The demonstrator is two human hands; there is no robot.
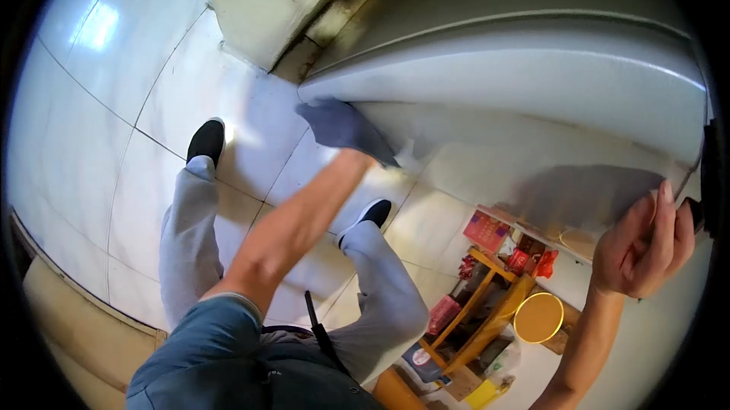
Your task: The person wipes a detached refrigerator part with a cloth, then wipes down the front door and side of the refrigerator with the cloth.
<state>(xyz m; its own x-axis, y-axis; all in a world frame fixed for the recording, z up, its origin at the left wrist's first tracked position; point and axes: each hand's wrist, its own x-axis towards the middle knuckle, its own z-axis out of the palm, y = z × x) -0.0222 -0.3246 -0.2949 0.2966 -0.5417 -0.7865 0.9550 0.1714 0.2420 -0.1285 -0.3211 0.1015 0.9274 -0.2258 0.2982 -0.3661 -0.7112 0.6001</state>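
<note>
Beside a large, glossy grey door-like panel [426, 75], one person is working with both arms out, seen from above. Left hand [354, 145] is at the panel's near-left end, covered by a dark blue-grey cloth [331, 122]. Cloth hides the fingers and is a bit blurred, so can't tell how they close on it. Cloth is just beside the panel's lower edge; can't confirm contact. Bare forearm comes out of a dark teal short sleeve [205, 338].

Right hand [645, 244] is at the far-right end of the panel, fingers partly bent, next to a small black piece [693, 214] at the edge. Can't tell if it grips the piece or only rests near it. Dark smooth patch shows on the grey surface left of that hand, shadow or reflection, unclear.

Below the panel, between the right forearm and the legs: wooden rack [487, 311] with red boxes and packets in and around it. Round gold-rimmed brown lid-like disc [538, 317] is right of the rack, yellow packet [484, 393] near its lower end.

Person wears light grey trousers [190, 227] and black shoes [207, 141], feet apart on pale glossy floor tiles [84, 159]. Beige padded item [72, 319] sits at lower left.
</note>
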